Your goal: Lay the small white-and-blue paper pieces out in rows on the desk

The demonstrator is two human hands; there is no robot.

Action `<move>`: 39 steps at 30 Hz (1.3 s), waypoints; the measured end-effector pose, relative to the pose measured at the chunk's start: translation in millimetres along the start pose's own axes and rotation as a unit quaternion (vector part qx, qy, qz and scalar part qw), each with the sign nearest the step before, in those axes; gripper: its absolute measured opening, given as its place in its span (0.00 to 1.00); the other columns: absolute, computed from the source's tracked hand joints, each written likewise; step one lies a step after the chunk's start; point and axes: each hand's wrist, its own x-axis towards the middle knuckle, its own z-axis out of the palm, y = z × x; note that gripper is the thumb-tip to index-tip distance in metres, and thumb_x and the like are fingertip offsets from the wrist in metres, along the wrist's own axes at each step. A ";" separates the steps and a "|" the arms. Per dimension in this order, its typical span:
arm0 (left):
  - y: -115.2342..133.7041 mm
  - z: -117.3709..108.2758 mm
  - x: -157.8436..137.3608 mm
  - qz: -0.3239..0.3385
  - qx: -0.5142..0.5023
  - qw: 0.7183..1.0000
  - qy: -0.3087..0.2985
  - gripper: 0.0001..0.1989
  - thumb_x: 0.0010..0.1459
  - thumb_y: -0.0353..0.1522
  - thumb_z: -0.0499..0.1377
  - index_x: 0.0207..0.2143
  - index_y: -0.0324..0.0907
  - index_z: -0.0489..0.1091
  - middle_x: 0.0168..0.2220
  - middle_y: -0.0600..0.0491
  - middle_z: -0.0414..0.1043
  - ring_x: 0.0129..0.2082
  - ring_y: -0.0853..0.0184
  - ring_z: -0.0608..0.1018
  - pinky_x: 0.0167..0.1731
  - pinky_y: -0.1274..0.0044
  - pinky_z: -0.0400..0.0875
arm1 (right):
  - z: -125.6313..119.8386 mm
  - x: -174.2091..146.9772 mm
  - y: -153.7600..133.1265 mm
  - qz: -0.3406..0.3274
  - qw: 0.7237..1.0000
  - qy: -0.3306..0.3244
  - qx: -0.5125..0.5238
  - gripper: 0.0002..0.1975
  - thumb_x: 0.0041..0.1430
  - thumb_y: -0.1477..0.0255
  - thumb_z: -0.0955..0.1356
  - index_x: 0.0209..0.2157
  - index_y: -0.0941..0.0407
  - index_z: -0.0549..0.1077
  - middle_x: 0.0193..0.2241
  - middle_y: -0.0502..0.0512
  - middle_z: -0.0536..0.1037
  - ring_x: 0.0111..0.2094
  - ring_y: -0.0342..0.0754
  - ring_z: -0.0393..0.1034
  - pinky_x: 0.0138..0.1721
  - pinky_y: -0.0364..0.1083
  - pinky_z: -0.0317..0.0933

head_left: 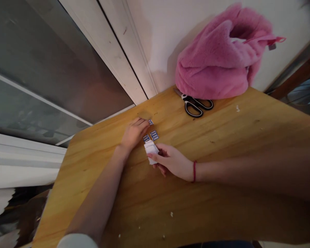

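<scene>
My right hand [170, 159] is closed on a small stack of white paper cards [151, 151], thumb on top and fingers beneath. Beyond the stack, my left hand [136, 131] rests low over the table, its bent fingers together at the edge of a small blue-and-white card [151, 122]. Part of that card is hidden by the fingertips. Two more small cards with blue-outlined bars lie close by: one card [154, 135] just above the stack, another card [146, 138] between my hands, partly covered by the stack.
Black-handled scissors [196, 105] lie on the wooden table [222, 137] in front of a fluffy pink bag [217, 58], which leans against the wall. White paper scraps [172, 214] are scattered about. A glass panel [54, 62] borders the table's far left side.
</scene>
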 end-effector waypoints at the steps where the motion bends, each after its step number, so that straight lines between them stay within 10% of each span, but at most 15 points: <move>1: -3.3 1.4 0.3 0.002 0.016 1.000 0.003 0.09 0.61 0.32 0.52 0.34 0.43 0.71 0.35 0.50 0.73 0.39 0.64 0.71 0.42 0.73 0.64 | 0.2 0.1 0.5 0.002 1.000 -0.001 0.001 0.10 0.60 0.66 0.65 0.32 0.57 0.61 0.21 0.43 0.67 0.12 0.34 0.56 0.10 0.36 0.55; 18: 1.5 -1.9 -38.4 -0.145 -0.169 0.969 0.105 0.14 0.62 0.37 0.52 0.50 0.46 0.64 0.55 0.48 0.67 0.56 0.63 0.68 0.56 0.65 0.61 | 0.0 2.1 2.5 -0.024 0.995 -0.034 -0.095 0.09 0.58 0.67 0.66 0.33 0.58 0.63 0.24 0.47 0.71 0.14 0.35 0.58 0.13 0.38 0.60; 26: 37.8 0.5 -79.1 -0.016 -0.024 0.993 -0.115 0.28 0.63 0.36 0.48 0.64 0.43 0.48 0.66 0.46 0.47 0.66 0.60 0.51 0.63 0.62 0.45 | 0.9 -1.3 2.6 -0.036 0.987 -0.023 -0.155 0.08 0.58 0.67 0.65 0.34 0.58 0.65 0.21 0.45 0.68 0.14 0.35 0.58 0.13 0.37 0.57; 33: 49.0 -22.0 -123.3 -0.080 0.035 0.988 -0.127 0.29 0.64 0.38 0.45 0.65 0.44 0.43 0.66 0.47 0.47 0.66 0.64 0.51 0.64 0.61 0.43 | -5.5 5.0 5.1 -0.061 0.993 -0.003 -0.098 0.10 0.57 0.66 0.66 0.33 0.58 0.63 0.22 0.46 0.70 0.14 0.36 0.59 0.13 0.39 0.60; 39: 43.8 -57.1 -205.5 -0.102 0.002 0.990 -0.095 0.19 0.64 0.34 0.48 0.57 0.48 0.61 0.62 0.51 0.59 0.62 0.64 0.61 0.62 0.61 0.51 | -14.4 17.4 2.6 -0.105 0.987 0.073 -0.093 0.10 0.56 0.65 0.66 0.33 0.58 0.63 0.21 0.45 0.69 0.13 0.35 0.55 0.13 0.38 0.58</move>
